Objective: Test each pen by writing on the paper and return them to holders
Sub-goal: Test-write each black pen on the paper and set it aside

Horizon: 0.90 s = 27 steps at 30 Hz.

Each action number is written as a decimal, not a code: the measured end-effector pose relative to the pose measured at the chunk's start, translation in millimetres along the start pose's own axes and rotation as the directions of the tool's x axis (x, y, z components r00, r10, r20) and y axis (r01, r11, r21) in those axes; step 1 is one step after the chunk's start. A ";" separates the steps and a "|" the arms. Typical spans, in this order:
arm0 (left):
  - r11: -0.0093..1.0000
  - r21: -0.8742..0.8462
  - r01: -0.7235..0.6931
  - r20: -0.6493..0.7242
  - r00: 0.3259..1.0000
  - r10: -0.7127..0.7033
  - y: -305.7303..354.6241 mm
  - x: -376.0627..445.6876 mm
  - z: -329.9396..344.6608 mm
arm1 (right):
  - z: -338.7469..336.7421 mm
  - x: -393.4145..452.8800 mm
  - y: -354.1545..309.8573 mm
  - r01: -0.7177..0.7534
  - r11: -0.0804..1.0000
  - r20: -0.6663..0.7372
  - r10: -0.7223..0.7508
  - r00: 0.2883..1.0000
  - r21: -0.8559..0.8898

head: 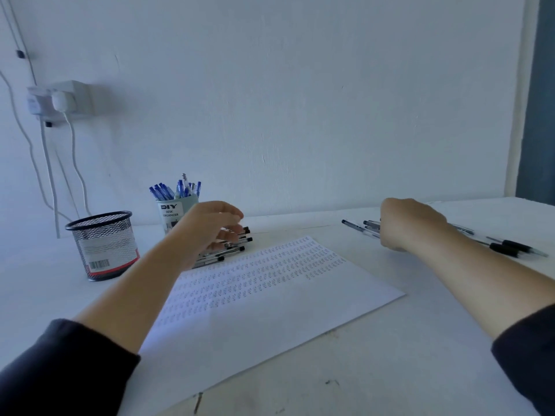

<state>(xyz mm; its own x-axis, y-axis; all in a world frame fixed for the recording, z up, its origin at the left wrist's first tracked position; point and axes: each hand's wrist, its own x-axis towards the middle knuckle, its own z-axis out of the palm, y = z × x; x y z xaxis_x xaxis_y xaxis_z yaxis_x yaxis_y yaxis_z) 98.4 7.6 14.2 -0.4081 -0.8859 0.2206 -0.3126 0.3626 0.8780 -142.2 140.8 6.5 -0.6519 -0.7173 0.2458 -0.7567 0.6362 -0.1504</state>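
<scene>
Now both hands reach out over the white desk (pixel 345 370). The left hand (pixel 210 228) hovers above a pile of black-capped pens (pixel 231 247) lying just beyond the far left corner of the paper (pixel 270 295); its fingers are loosely curled with gaps between them, and whether they pinch a pen I cannot tell. The right hand (pixel 411 225) sits knuckles-up over a second scatter of pens (pixel 510 247) to the right of the paper, fingers bent down and hidden behind the back of the hand, so its grip cannot be told either. Several of these pens poke out to the left and right of it.

The paper lies at a slant between the two arms, its far half covered in rows of small scribbles. Behind the left hand stands a pale holder (pixel 175 214) full of blue pens (pixel 177 189). A black mesh cup (pixel 103 244) stands further left, well apart from the piles. Dark sleeves (pixel 60 370) cover both forearms near the camera.
</scene>
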 end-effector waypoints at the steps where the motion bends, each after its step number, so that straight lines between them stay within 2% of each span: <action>1: 0.995 0.095 -0.011 0.024 1.000 0.009 -2.1 0.3 1.3 | -1.1 -1.6 -0.6 -0.004 1.000 0.011 0.005 1.000 -0.025; 4: 0.944 0.308 -0.118 0.154 0.985 0.073 -4.4 -0.7 9.6 | -3.6 -7.1 -0.5 -0.020 0.996 0.054 0.025 0.998 -0.084; 7: 0.888 0.401 -0.225 0.350 0.934 0.079 -6.6 -4.5 18.5 | -4.4 -10.7 1.5 -0.045 0.992 0.075 0.054 0.996 -0.114; 9: 0.837 0.473 -0.274 0.424 0.904 0.056 -9.5 -4.6 21.7 | -5.4 -10.7 1.5 -0.071 0.991 0.074 0.080 0.994 -0.115; 14: 0.783 0.544 -0.302 0.438 0.898 0.042 -11.8 -1.6 24.3 | -5.4 -9.1 2.7 -0.086 0.985 0.049 0.095 0.994 -0.152; 17: 0.815 0.507 -0.281 0.427 0.903 0.046 -11.1 -2.2 23.8 | 1.1 -3.8 -0.2 0.068 0.996 0.039 -0.066 0.997 -0.063; 19: 0.879 0.415 -0.233 0.335 0.938 0.090 -8.7 -1.9 21.4 | 9.3 -0.2 -7.2 0.247 0.962 0.060 -0.255 0.965 0.115; 22: 0.931 0.318 -0.177 0.012 0.983 0.183 -11.0 8.2 9.2 | 17.1 -8.4 -22.1 0.336 0.837 0.183 -0.445 0.877 0.432; 25: 0.937 0.330 -0.113 -0.296 0.930 0.217 -21.3 22.6 -9.2 | 24.5 -12.6 -31.5 0.351 0.818 0.278 -0.506 0.816 0.456; 27: 0.924 0.381 -0.047 -0.419 0.882 0.217 -30.4 29.1 -18.0 | 26.3 -12.8 -31.5 0.340 0.831 0.304 -0.494 0.815 0.440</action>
<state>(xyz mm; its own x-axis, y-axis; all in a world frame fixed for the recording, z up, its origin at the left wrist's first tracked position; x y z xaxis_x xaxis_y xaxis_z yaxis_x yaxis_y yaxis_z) 111.6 -34.4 1.6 -0.0686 -0.8237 0.5629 -0.5961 0.4863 0.6389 -111.4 122.5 -17.1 -0.1723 -0.9849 -0.0166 -0.8721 0.1604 -0.4624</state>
